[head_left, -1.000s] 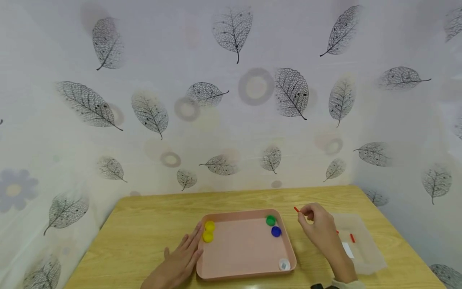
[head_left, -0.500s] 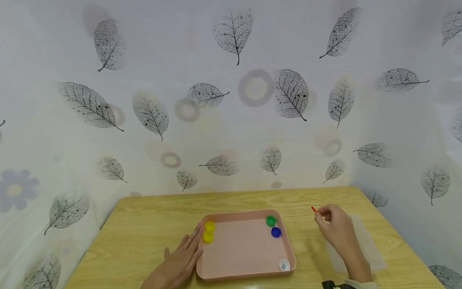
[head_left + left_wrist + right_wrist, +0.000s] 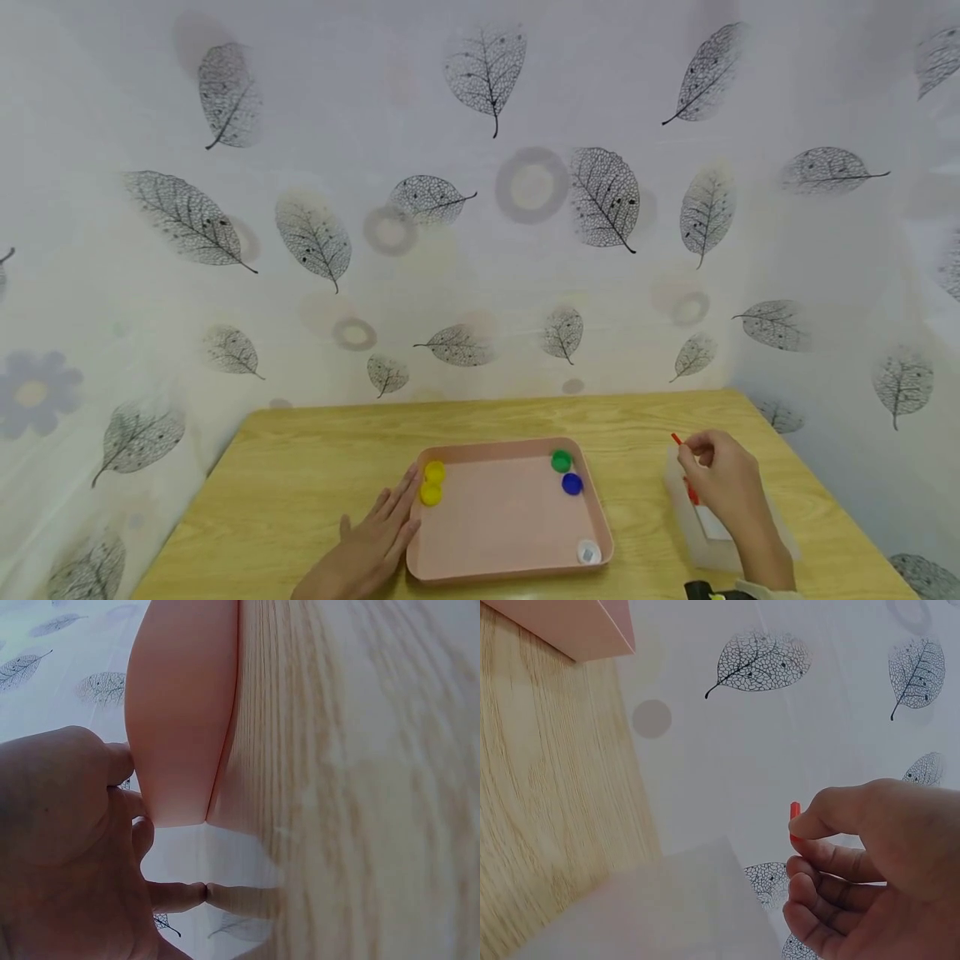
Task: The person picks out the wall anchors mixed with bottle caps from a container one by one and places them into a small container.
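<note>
My right hand (image 3: 727, 479) pinches a small red stick (image 3: 677, 438) between thumb and index finger, its tip poking out past them. In the right wrist view the red stick (image 3: 795, 813) points upward and the other fingers are curled below. Under this hand is a translucent whitish container (image 3: 681, 521) holding red pieces (image 3: 691, 492) and a white card (image 3: 712, 525), partly hidden by the hand. At the left side of a pink tray (image 3: 502, 525), my left hand (image 3: 367, 537) rests with its fingers extended against the tray's wall (image 3: 180, 712).
Two yellow round caps (image 3: 432, 483) lie at the tray's left side. A green cap (image 3: 561, 461) and a blue cap (image 3: 572, 483) sit at its right, and a clear-white round piece (image 3: 588, 552) in the front right corner. The wooden table (image 3: 315, 450) meets a leaf-patterned curtain behind.
My right hand has moved to the right, away from the tray, carrying the red stick over the translucent container. My left hand has stayed at the tray's side.
</note>
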`<action>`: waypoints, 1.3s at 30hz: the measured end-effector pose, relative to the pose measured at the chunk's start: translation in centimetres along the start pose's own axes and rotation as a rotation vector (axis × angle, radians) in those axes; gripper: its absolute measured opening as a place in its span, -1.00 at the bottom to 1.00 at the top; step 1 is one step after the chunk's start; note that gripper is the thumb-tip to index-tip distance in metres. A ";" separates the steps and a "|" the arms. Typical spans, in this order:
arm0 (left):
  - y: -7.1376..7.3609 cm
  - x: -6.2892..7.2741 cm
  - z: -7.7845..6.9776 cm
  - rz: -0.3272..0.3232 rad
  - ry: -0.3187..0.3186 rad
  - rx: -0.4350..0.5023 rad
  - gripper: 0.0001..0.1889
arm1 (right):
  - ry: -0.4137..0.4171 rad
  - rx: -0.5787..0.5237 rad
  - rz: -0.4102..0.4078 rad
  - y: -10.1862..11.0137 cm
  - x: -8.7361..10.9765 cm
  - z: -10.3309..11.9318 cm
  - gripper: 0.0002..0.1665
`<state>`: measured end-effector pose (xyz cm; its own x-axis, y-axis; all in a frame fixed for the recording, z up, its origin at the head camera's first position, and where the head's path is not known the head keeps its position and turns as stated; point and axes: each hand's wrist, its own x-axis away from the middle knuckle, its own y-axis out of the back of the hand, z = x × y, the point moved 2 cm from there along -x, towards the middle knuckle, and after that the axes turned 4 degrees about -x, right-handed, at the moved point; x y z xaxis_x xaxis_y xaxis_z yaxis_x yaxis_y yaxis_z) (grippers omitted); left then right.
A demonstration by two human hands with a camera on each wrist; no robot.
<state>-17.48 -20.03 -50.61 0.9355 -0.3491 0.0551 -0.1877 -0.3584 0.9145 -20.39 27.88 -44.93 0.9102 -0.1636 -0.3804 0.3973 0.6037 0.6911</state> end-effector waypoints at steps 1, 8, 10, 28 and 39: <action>0.0 0.0 0.0 -0.002 -0.003 -0.002 -0.35 | -0.010 0.002 0.009 0.1 0.0 -0.2 -0.82; 0.3 0.1 0.3 0.002 -0.016 0.006 -0.35 | -0.096 0.012 0.074 0.5 0.2 -1.2 -0.80; 0.3 0.1 0.4 0.006 -0.014 0.012 -0.35 | -0.092 0.022 0.087 0.6 0.2 -1.5 -0.80; 0.3 0.5 0.9 -0.012 -0.006 -0.001 -0.36 | -0.113 0.063 0.140 1.0 -0.3 -2.3 -0.77; 0.6 0.3 0.5 -0.019 -0.020 0.009 -0.36 | -0.081 0.050 0.123 0.9 -0.7 -1.7 -0.76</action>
<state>-17.49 -20.78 -50.29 0.9328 -0.3591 0.0299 -0.1727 -0.3726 0.9118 -20.86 29.88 -45.07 0.9580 -0.1547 -0.2414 0.2858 0.5839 0.7599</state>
